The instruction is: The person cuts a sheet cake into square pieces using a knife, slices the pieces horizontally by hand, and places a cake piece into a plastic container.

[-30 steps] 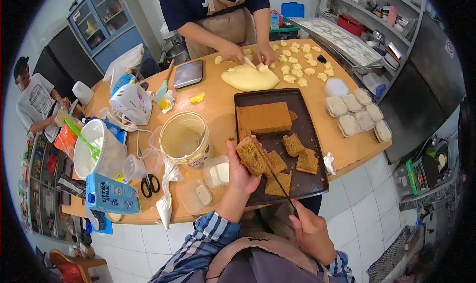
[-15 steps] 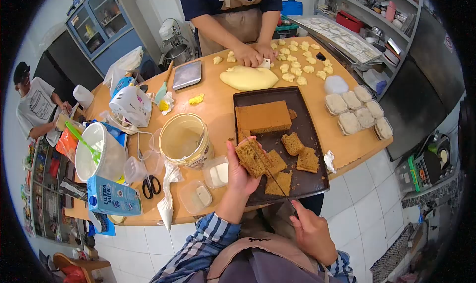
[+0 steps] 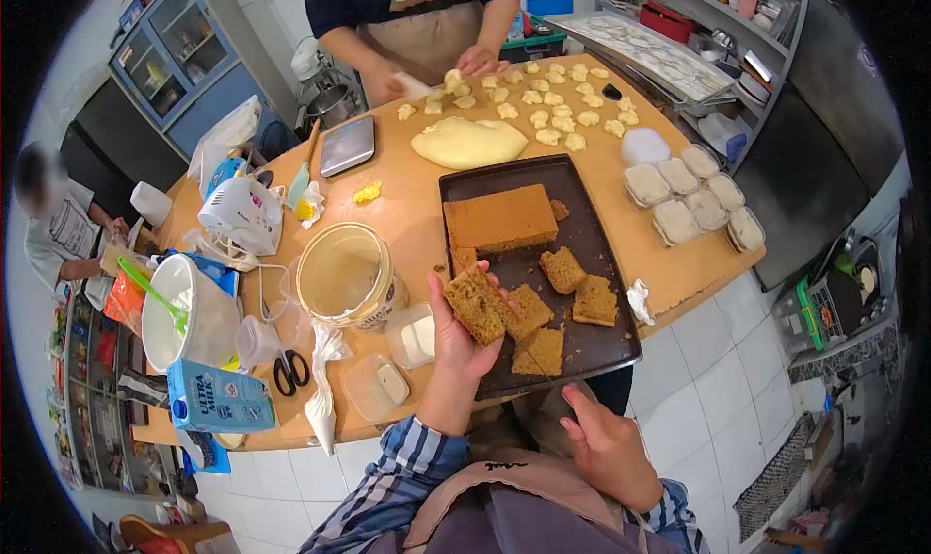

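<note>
My left hand (image 3: 464, 345) is closed around a cut piece of brown sponge cake (image 3: 475, 305), lifted over the near left side of the dark baking tray (image 3: 611, 345). Its crumbly cut side faces up. My right hand (image 3: 611, 452) is curled just off the tray's near edge, index finger stretched along the knife handle. The thin blade is hard to make out against the dark tray. A large block of cake (image 3: 499, 217) lies at the tray's far side. Several smaller pieces, such as one cake square (image 3: 594, 300), lie nearer, among crumbs.
Across the table a person's hands (image 3: 475, 61) work among small dough pieces (image 3: 538, 117) beside a large dough mass (image 3: 468, 144). To the left are a tub (image 3: 349, 277), scissors (image 3: 291, 372), a piping bag (image 3: 322, 408) and a milk carton (image 3: 221, 397). Filled containers (image 3: 676, 222) stand right.
My right hand's knife blade has come away from the cake piece in my left hand. Across the table, the other person's hands have moved apart, away from the large dough. My view has shifted slightly.
</note>
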A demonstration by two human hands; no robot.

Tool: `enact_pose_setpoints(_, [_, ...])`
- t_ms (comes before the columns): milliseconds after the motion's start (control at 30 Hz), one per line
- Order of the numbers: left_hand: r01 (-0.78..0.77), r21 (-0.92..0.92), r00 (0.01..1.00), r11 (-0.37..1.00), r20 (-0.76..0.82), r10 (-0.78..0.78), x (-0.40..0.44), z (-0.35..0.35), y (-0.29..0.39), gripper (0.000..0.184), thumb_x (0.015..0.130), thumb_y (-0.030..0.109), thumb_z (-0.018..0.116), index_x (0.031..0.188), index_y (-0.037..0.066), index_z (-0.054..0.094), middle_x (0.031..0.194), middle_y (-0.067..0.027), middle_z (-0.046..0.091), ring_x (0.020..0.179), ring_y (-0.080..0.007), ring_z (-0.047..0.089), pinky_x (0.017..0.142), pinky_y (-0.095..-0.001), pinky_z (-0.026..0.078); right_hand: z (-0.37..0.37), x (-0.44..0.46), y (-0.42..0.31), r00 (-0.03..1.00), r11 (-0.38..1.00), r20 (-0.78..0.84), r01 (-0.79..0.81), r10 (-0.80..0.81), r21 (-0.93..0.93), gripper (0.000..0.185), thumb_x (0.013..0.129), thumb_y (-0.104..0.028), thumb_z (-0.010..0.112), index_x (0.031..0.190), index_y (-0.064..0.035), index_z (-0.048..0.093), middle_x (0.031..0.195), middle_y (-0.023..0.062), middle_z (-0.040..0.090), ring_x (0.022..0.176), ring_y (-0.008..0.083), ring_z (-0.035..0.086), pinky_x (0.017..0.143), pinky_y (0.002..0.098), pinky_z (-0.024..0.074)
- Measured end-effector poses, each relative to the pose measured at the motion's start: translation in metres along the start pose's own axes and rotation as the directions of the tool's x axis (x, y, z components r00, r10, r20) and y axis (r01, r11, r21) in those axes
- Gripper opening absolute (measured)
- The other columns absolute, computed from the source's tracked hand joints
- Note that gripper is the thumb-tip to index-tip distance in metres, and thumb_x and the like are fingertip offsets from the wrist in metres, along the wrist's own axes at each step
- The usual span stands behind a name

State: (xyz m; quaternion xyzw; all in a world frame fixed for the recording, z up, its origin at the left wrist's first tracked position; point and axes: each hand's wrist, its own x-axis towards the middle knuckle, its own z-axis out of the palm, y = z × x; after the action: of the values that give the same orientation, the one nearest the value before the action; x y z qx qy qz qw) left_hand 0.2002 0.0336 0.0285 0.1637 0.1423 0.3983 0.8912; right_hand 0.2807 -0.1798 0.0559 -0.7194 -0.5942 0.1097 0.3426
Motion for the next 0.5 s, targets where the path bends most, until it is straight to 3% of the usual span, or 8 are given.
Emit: enact_pose_setpoints(500, [-0.006, 0.011, 1.000, 1.000, -0.026, 0.006, -0.0015, 0.0026, -0.0007, 0.066, 0.084, 0.068, 0.044, 0.109, 0.008, 0.055, 0.090, -0.0044, 0.056, 0.080, -0.0187, 0.054, 0.075, -0.0337, 0.045, 0.0006, -0.0042, -0.0007, 1.000, 1.000, -0.004, -0.017, 0.017, 0.002, 0.042, 0.083, -0.015, 0.063, 0.122, -0.0048, 0.051, 0.070, 0.0134, 0.056, 0.057, 0.0320, 0.059, 0.050, 0.0402, 0.0490])
